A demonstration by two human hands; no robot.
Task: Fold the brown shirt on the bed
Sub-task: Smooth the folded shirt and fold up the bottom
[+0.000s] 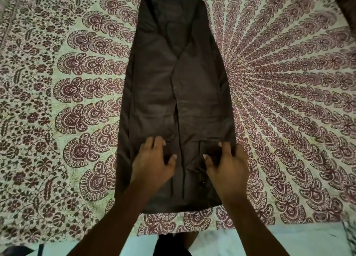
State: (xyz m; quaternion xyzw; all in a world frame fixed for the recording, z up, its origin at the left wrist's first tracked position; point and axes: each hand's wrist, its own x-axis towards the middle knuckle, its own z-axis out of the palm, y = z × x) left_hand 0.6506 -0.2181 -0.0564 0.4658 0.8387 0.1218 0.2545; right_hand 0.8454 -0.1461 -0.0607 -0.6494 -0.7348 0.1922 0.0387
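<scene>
The brown shirt (179, 82) lies lengthwise on the bed (289, 101), collar away from me, sides folded in to a narrow strip. Lifting the hem unevenly could let those loose flaps slide open and skew the fold. My left hand (152, 167) and right hand (227, 169) rest apart near the hem, fingers spread, gripping nothing.
</scene>
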